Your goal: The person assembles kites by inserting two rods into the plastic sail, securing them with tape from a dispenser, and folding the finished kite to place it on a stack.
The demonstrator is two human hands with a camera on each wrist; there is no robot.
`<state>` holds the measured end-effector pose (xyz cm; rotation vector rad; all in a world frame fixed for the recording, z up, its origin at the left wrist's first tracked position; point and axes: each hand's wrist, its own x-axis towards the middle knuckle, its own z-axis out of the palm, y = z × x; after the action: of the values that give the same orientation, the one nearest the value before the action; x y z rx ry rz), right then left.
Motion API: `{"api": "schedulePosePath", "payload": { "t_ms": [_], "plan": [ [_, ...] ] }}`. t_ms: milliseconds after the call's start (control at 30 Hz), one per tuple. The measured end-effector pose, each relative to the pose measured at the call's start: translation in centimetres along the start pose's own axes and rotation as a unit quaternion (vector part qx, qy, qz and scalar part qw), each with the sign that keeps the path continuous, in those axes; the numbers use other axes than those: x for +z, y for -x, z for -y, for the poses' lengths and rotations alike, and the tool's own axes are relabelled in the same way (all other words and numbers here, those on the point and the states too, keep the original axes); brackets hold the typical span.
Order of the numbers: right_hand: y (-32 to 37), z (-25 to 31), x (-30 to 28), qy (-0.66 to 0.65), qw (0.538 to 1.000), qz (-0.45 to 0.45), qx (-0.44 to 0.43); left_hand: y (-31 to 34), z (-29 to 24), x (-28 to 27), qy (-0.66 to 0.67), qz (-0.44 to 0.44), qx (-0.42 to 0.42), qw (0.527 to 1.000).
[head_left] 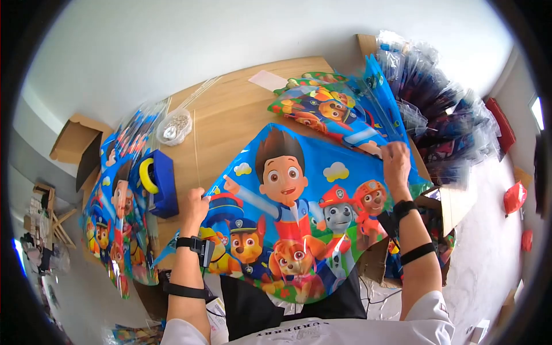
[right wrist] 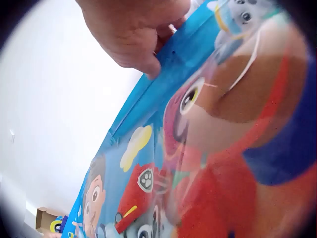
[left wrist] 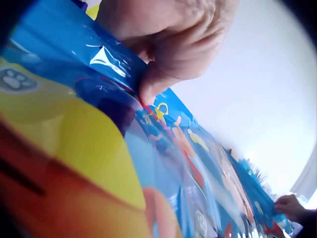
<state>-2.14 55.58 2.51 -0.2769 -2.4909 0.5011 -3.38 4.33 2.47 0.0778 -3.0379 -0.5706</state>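
The left hand (head_left: 195, 206) pinches the left corner of a cartoon-printed kite (head_left: 287, 213). In the left wrist view its thumb (left wrist: 151, 87) presses the glossy film against curled fingers. The right hand (head_left: 395, 161) grasps the opposite, right corner, with its fingers folded over the blue edge. Between the two hands the kite is stretched almost flat, printed side up. Its far part lies over the wooden table (head_left: 230, 121) and its near tip hangs off the table edge towards the person's lap.

To the left of the left hand stands a blue tape dispenser (head_left: 161, 184), with a stack of similar kites (head_left: 118, 213) further left. A small bag of parts (head_left: 174, 126) and thin rods (head_left: 194, 144) lie on the far left of the table. Another kite (head_left: 328, 112) lies just beyond the right hand, and bundles in clear bags (head_left: 437, 98) are heaped at the far right.

Both holds are only corner pinches on slick film, so I judge that a corner could slip free. Pulling harder could crease or tear the sheet at the edge. The loose near tip might also catch on the table edge.

The underside of the kite is hidden, so I cannot tell whether any rod is fitted there. The fingertips under the film do not show in any view. Both wrist views are blurred close to the lens, and what is in the small bag is too small to make out.
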Motion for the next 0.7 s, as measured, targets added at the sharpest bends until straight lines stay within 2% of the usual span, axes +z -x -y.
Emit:
{"api": "schedulePosePath", "payload": {
  "t_ms": [33, 67, 133, 167, 200, 267, 333, 433, 500, 533, 600, 633, 667, 700],
  "plan": [
    [-1.2, -0.4, 0.2, 0.047, 0.995, -0.087, 0.022, -0.4, -0.4, 0.3, -0.013, -0.002, 0.002, 1.000],
    [-2.1, -1.6, 0.9, 0.052, 0.995, -0.086, 0.024, -0.8, -0.7, 0.8, -0.026, -0.004, 0.003, 1.000],
    [-3.9, -4.4, 1.7, 0.177, 0.966, -0.144, 0.119, -1.5, -1.2, 1.8, -0.046, -0.022, -0.004, 0.999],
    [-4.7, -5.4, 1.2, 0.162, 0.969, -0.028, 0.184, -1.7, -1.4, 2.0, -0.076, -0.027, -0.009, 0.997],
    [-4.9, -6.0, 1.2, 0.163, 0.969, -0.029, 0.185, -1.8, -1.5, 2.2, -0.106, -0.032, -0.015, 0.994],
    [-5.2, -5.5, 0.6, 0.178, 0.965, 0.086, 0.173, -2.1, -0.9, 3.0, -0.145, -0.044, -0.009, 0.988],
    [-5.4, -7.5, 1.9, 0.197, 0.962, 0.071, 0.177, -2.0, -1.3, 3.1, -0.185, -0.055, -0.004, 0.981],
    [-5.4, -8.9, 2.0, 0.168, 0.957, 0.058, 0.229, -0.8, -3.3, 1.4, -0.164, -0.093, 0.046, 0.981],
    [-5.7, -8.6, 1.4, 0.143, 0.975, -0.030, 0.169, -0.1, -4.2, 0.5, -0.147, -0.181, 0.137, 0.963],
    [-5.8, -7.6, 0.7, 0.142, 0.975, -0.030, 0.168, 0.2, -4.3, 0.3, -0.148, -0.182, 0.136, 0.963],
    [-5.9, -5.4, -0.9, 0.107, 0.983, -0.083, 0.122, 0.7, -4.7, 0.2, -0.099, -0.185, 0.171, 0.963],
    [-5.9, -5.9, -0.9, 0.114, 0.986, -0.079, 0.090, 0.9, -5.0, 0.1, -0.099, -0.186, 0.172, 0.962],
    [-5.9, -6.7, -0.6, 0.113, 0.986, -0.080, 0.090, 1.3, -5.4, 0.1, -0.058, -0.126, 0.182, 0.974],
    [-6.0, -7.5, -0.5, -0.061, 0.986, 0.013, 0.157, 1.8, -5.7, 0.0, -0.018, -0.065, 0.190, 0.980]
  ]
}}
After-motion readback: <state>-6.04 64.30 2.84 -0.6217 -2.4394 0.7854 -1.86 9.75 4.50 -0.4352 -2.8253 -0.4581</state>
